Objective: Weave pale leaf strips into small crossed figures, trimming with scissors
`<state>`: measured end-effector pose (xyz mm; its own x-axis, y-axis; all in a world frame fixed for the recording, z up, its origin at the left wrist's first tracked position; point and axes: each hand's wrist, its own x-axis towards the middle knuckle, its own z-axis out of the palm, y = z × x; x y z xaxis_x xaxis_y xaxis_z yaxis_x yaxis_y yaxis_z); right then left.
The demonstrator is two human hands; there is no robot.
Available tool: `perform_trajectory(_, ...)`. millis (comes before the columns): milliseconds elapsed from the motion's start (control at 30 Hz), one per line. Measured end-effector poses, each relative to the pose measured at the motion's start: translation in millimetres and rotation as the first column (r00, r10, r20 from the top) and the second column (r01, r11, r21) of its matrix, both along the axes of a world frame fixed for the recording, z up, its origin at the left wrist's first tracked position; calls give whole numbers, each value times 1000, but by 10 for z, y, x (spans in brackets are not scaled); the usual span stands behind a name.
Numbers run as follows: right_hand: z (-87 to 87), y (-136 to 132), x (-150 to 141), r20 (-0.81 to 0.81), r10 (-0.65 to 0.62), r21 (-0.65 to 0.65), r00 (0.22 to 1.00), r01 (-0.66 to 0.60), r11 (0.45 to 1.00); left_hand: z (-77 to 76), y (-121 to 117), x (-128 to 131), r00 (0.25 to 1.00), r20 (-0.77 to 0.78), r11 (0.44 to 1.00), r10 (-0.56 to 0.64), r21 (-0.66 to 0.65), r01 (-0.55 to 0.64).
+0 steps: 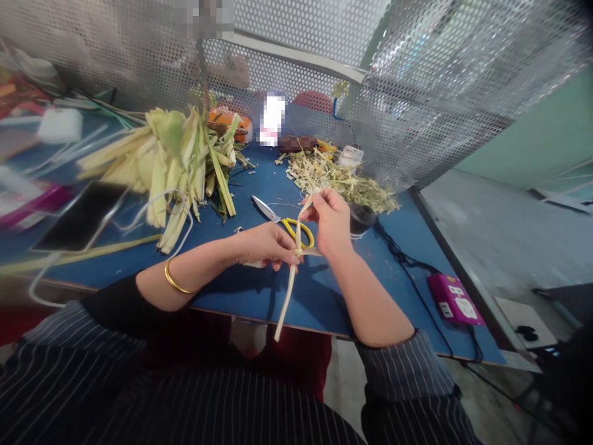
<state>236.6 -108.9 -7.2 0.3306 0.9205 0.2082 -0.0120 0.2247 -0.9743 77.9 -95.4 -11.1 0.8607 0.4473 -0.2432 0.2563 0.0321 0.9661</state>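
Note:
Pale corn husk strips point(288, 295) cross each other above the front of the blue table. My left hand point(273, 245) is closed, pinching them at the crossing, and one strip hangs down past the table edge. Higher and to the right, my right hand point(330, 219) pinches the upper end of a strip between thumb and fingers. Another strip runs sideways from the crossing toward my right wrist. Just behind my hands, scissors point(286, 225) with yellow handles lie on the table, blades toward the back left, partly hidden by the husk strip.
A large pile of corn husks point(171, 161) lies at the back left, shredded husk point(338, 176) at the back right. A phone point(83, 216) with a white cable is at left. A dark round object point(362, 217) and a magenta power strip point(455, 300) sit at right, before a perforated metal screen point(296, 68).

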Motion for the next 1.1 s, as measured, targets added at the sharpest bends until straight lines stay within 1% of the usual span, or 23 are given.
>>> perform_trajectory(67, 6, -5, -5, -12, -2, 22, 1000, 2, 1000, 2, 16, -9, 1000, 7, 1000, 8, -15, -7)
perform_trajectory(167, 13, -22, -12, 16, 59, 8, 998, -59, 998, 25, 31, -21, 999, 41, 999, 14, -36, -13)
perform_trajectory(267, 6, -31, -10, 55, 115, 2, 992, -115, 993, 47, 33, -25, 995, 74, 993, 71, -102, -64)
perform_trajectory(367, -11, -36, -17, 73, 145, 55, 987, -149, 987, 40, 25, -12, 990, 69, 981, 124, -160, -112)
perform_trajectory(500, -26, -43, -52, 100, 172, 111, 980, -183, 977, 16, 11, 7, 992, 52, 979, 116, -172, -106)
perform_trajectory(567, -19, -42, -47, 127, 201, 101, 971, -214, 972, 22, 12, 3, 990, 60, 977, 130, -181, -117)
perform_trajectory(633, 8, -40, -9, 198, 203, 76, 959, -221, 972, 40, 27, -12, 980, 82, 966, 180, -202, -161)
perform_trajectory(667, 31, -41, 22, 270, 194, 59, 943, -218, 974, 52, 39, -23, 971, 96, 956, 219, -220, -194)
perform_trajectory(700, 57, -44, 58, 368, 185, 41, 911, -214, 976, 63, 55, -34, 958, 112, 942, 264, -243, -231)
perform_trajectory(733, 87, -48, 96, 482, 183, 19, 857, -219, 976, 73, 73, -45, 942, 130, 926, 310, -267, -268)
perform_trajectory(800, 145, -60, 163, 694, 217, -54, 686, -250, 967, 87, 109, -64, 905, 163, 892, 392, -306, -332)
perform_trajectory(833, 168, -65, 189, 758, 233, -82, 609, -265, 961, 90, 124, -71, 891, 174, 880, 419, -318, -352)
perform_trajectory(867, 185, -67, 208, 799, 234, -92, 555, -272, 958, 90, 137, -74, 884, 179, 874, 433, -324, -363)
perform_trajectory(900, 193, -67, 222, 819, 217, -79, 531, -271, 959, 87, 145, -75, 881, 180, 871, 438, -326, -367)
perform_trajectory(933, 194, -63, 232, 828, 189, -53, 528, -262, 964, 82, 149, -74, 881, 178, 871, 439, -324, -368)
perform_trajectory(1033, 162, -39, 246, 823, 79, 30, 562, -183, 983, 65, 143, -60, 881, 175, 874, 440, -310, -375)
perform_trajectory(1100, 138, -26, 250, 824, 46, 38, 565, -136, 990, 60, 133, -50, 873, 180, 871, 454, -295, -393)
